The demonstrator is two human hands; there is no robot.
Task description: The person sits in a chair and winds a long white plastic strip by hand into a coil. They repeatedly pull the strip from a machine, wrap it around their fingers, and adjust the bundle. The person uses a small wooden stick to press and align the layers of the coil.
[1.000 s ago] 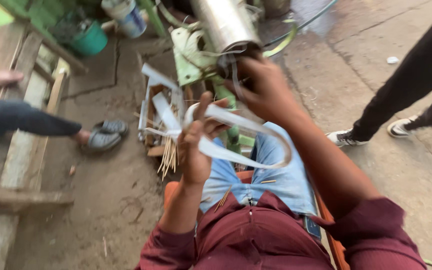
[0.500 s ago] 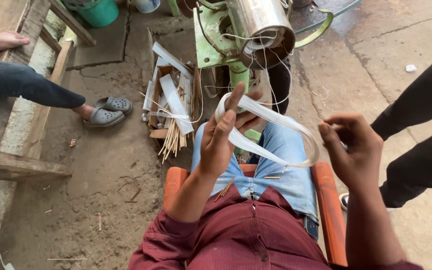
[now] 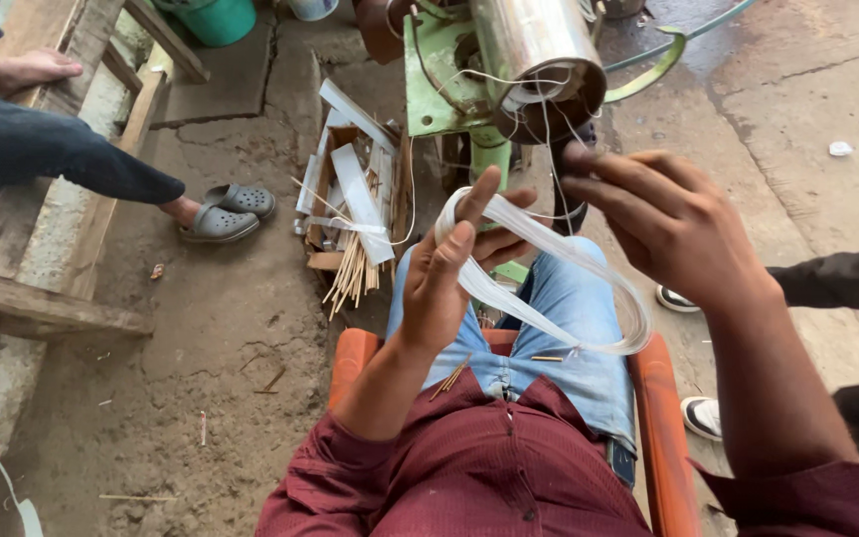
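Observation:
A loop of thin white strips (image 3: 589, 268) hangs over my lap. My left hand (image 3: 454, 273) is raised above my knee and grips one end of the loop between thumb and fingers. My right hand (image 3: 673, 219) is above the loop's far side with fingers curled; it seems to pinch the thin strands that run up to the machine, though the contact is hard to see. A shiny metal cylinder (image 3: 539, 50) on a green machine frame (image 3: 439, 85) stands just past my knees, with thin strands trailing from its mouth.
A small box of white strips and thin sticks (image 3: 355, 214) lies on the dirt floor left of the machine. A person sits on a wooden bench (image 3: 37, 303) at left, foot in a grey clog (image 3: 226, 214). Another person's leg and shoe (image 3: 703, 418) are at right. I sit on an orange stool (image 3: 663, 428).
My right hand has moved up and left, from the loop's right end toward the machine's mouth. My left hand keeps its grip on the loop. The view has shifted slightly.

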